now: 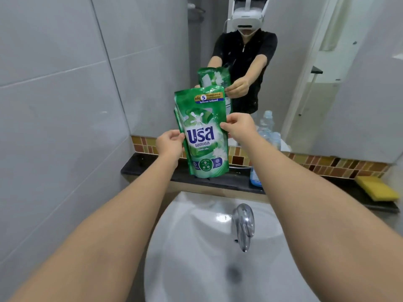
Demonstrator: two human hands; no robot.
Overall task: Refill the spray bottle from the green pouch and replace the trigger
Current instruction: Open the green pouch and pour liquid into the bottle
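Note:
I hold the green pouch [201, 131] upright above the black ledge [152, 168], its printed front facing me. My left hand [171, 143] pinches its left edge at mid height. My right hand [238, 126] pinches its right edge a little higher. The spray bottle [255, 178] stands on the ledge behind my right forearm; only its bluish lower part shows, and its clear upper part appears in the mirror. I cannot see its trigger.
A white sink [196, 247] with a chrome tap [243, 225] lies below my arms. A yellow sponge [376, 188] rests at the ledge's right end. The mirror [327, 73] behind reflects a person in a headset and the pouch. Grey tiled wall [54, 94] closes the left.

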